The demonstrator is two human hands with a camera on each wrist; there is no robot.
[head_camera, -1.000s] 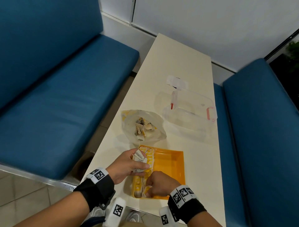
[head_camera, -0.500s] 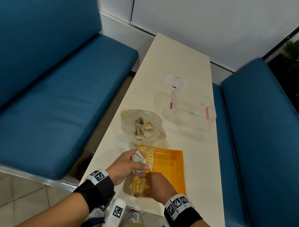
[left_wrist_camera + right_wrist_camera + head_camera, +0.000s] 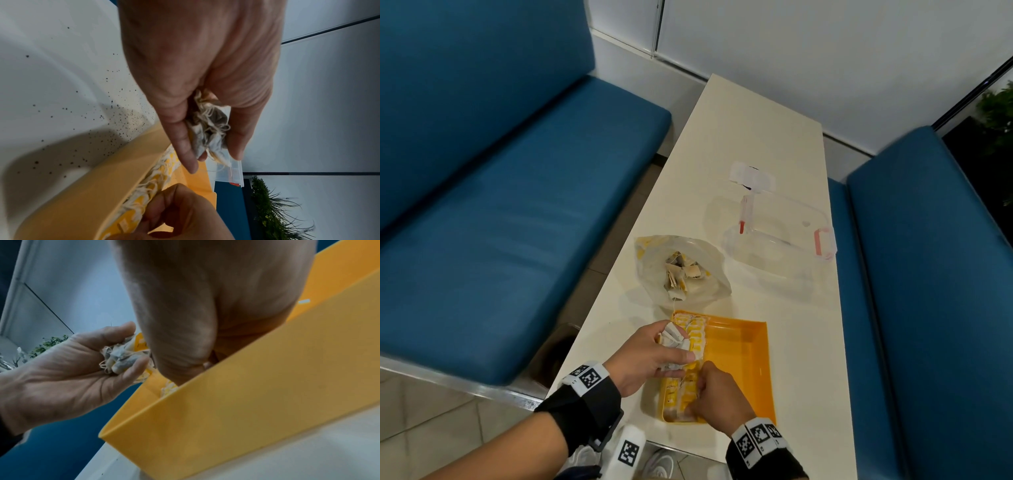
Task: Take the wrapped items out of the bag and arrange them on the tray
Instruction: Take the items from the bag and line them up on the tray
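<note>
The right hand [image 3: 717, 394] covers the near end of the row of wrapped items [image 3: 690, 356] along the left side of the tray [image 3: 739, 346]; in the right wrist view its fingertips are lost behind the tray's wall, so what they touch cannot be told. The left hand [image 3: 645, 356] hides most of the bunch of wrapped items [image 3: 207, 129] in its grip; their number is unclear. Inside the bag [image 3: 681, 267] the contents are too small to count. The clear container [image 3: 777, 240] blurs against the bench [image 3: 750, 144]. Both forearms are cut off at the lower edge of the head view.
</note>
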